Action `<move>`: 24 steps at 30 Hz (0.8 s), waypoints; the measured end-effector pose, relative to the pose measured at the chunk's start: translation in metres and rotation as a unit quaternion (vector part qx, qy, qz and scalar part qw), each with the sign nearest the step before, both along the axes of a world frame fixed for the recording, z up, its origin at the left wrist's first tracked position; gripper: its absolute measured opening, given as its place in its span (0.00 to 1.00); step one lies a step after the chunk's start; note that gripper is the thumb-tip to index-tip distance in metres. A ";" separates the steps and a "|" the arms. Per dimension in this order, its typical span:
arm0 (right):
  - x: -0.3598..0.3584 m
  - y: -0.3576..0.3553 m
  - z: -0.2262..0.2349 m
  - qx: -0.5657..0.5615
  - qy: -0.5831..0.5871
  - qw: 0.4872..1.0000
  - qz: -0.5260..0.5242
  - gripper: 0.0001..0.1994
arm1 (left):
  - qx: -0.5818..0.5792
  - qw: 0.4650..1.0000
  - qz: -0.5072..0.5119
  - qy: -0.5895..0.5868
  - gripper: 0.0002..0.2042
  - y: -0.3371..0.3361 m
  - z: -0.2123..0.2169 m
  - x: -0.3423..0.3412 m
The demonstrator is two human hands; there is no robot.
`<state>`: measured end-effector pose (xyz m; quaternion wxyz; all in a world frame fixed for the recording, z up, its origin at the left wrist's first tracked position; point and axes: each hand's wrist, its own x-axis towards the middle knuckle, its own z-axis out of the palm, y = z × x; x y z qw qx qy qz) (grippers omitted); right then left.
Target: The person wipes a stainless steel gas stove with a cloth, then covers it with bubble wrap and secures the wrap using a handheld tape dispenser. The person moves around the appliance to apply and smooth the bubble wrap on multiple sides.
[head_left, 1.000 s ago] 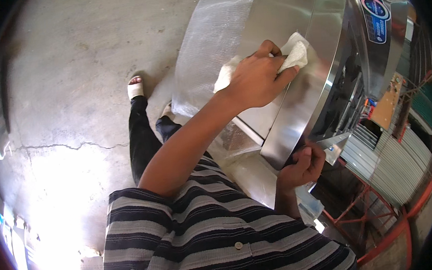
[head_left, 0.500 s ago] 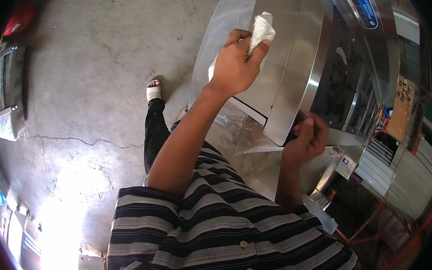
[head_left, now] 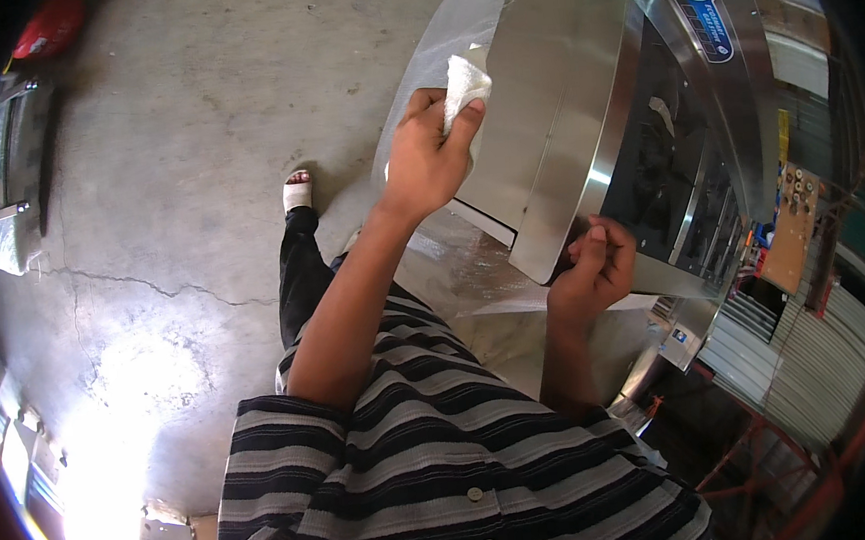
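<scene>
A crumpled white cloth (head_left: 464,89) is held in my left hand (head_left: 431,160), with the thumb and fingers pressed round it. The cloth lies at the left edge of the brushed steel panel of a large stainless-steel appliance (head_left: 563,55). My right hand (head_left: 593,271) is loosely closed beside the panel's near rounded corner. Its fingers curl in and nothing shows between them; I cannot tell whether it touches the metal. Dark glossy glass (head_left: 639,145) covers the appliance's front, below a blue-and-white label (head_left: 700,10).
Clear bubble wrap (head_left: 451,254) and foam sheeting (head_left: 441,29) lie under the appliance. Cracked concrete floor (head_left: 166,188) stretches to the left. A wrapped metal unit (head_left: 4,169) stands at the far left. Shelving and corrugated sheets (head_left: 810,364) are on the right.
My left hand has slid the cloth leftward across the panel to its edge. The right hand stays by the corner. The whole view has shifted slightly.
</scene>
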<state>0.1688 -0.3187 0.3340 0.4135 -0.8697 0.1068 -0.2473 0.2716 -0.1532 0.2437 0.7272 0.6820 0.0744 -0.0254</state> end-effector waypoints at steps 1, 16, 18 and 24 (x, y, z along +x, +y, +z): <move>0.000 0.000 0.000 0.005 0.002 1.000 -0.001 0.09 | 0.004 1.000 -0.001 0.009 0.20 0.000 0.001 -0.002; -0.001 0.002 0.003 0.000 0.017 1.000 -0.010 0.09 | -0.048 0.991 -0.125 0.001 0.18 -0.027 0.006 -0.033; -0.001 0.004 0.004 0.002 0.017 1.000 -0.011 0.09 | -0.031 0.988 -0.145 -0.045 0.17 -0.034 0.006 -0.033; 0.001 0.013 0.004 -0.010 0.012 0.999 -0.042 0.08 | -0.026 0.986 -0.148 -0.070 0.18 -0.053 0.000 -0.018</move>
